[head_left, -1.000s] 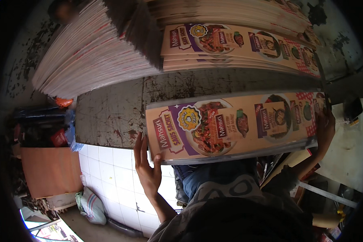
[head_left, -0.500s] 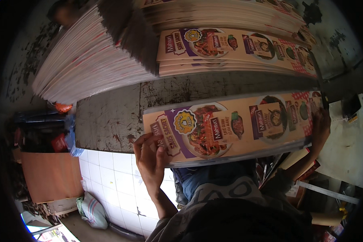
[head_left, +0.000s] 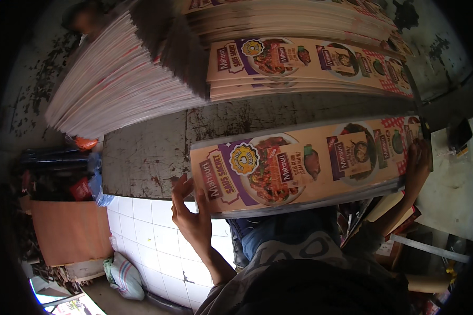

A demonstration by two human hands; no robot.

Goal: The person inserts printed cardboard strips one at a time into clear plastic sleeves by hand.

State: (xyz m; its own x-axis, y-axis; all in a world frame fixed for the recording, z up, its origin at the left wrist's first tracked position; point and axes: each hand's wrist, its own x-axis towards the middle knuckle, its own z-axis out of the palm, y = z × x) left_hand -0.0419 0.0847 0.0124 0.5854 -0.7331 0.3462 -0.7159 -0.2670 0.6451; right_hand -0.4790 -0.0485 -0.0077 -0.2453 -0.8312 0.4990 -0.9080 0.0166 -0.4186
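A long printed card strip (head_left: 320, 163), beige with food pictures and a purple band, lies along the near edge of a worn grey table (head_left: 147, 157), right in front of me. Clear plastic-looking edging shows beneath its front side. My left hand (head_left: 193, 212) is at the strip's left end, fingers bent and apart, the thumb close to the lower left corner. At the opposite end my right hand (head_left: 418, 165) curls its fingers over the strip's edge; its thumb is hidden.
Similar strips stand in a stack (head_left: 310, 86) across the table. Left of it leans a thick fanned pile of sheets (head_left: 115, 79). A brown board (head_left: 71, 231) and a white sack (head_left: 125, 278) are by the tiled floor (head_left: 152, 231). A pale surface (head_left: 452, 194) is at right.
The left hand has drawn back off the printed face to the strip's left end, uncovering its corner. My right hand stays at the right end. The whole view shifts slightly.
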